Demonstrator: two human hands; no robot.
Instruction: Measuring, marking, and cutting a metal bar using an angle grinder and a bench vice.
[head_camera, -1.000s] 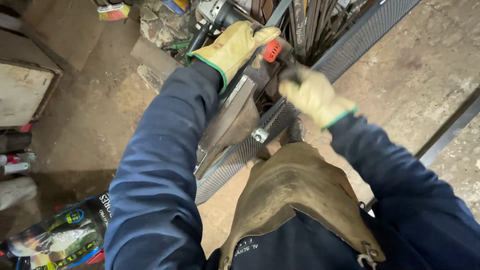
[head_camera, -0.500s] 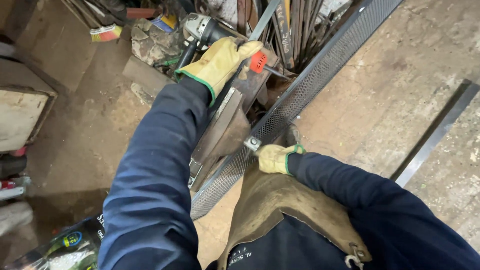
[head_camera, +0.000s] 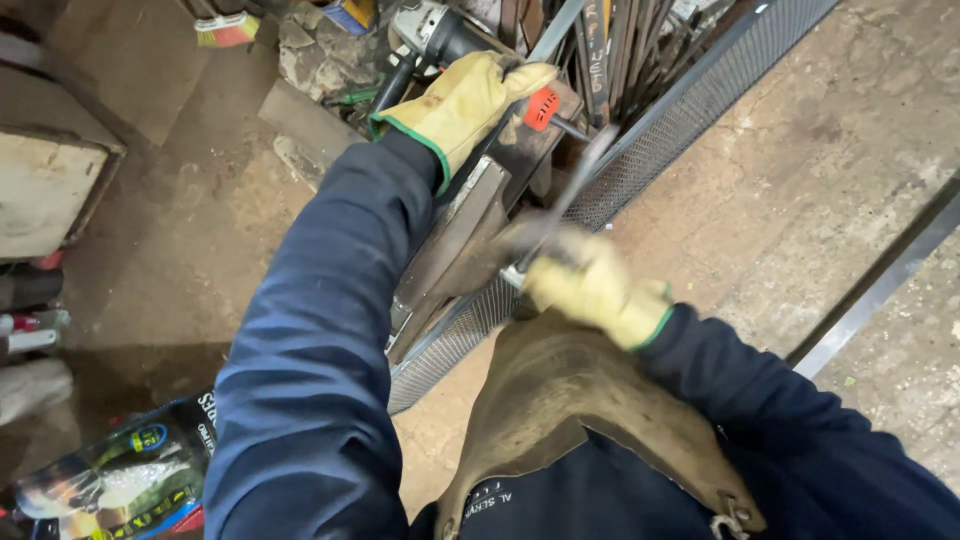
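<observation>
Your left hand (head_camera: 470, 100) is clamping the grey steel bar (head_camera: 450, 250) steady over the long mesh panel (head_camera: 650, 150), while your right hand (head_camera: 590, 290) is gripping a blurred metal rod (head_camera: 575, 185) against it.

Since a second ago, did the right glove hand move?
Yes. The right hand slid down the long mesh panel, away from the red clamp handle toward the leather apron. It looks blurred.

Left hand (head_camera: 470, 100) on a clamp (head_camera: 535, 115) atop a mesh panel (head_camera: 650, 160) running diagonally across the floor (head_camera: 780, 170), right hand (head_camera: 595, 290) nearer the person gripping a rod (head_camera: 575, 190), angle grinder (head_camera: 435, 35) behind the left hand, bag (head_camera: 110, 480) at lower left.
</observation>
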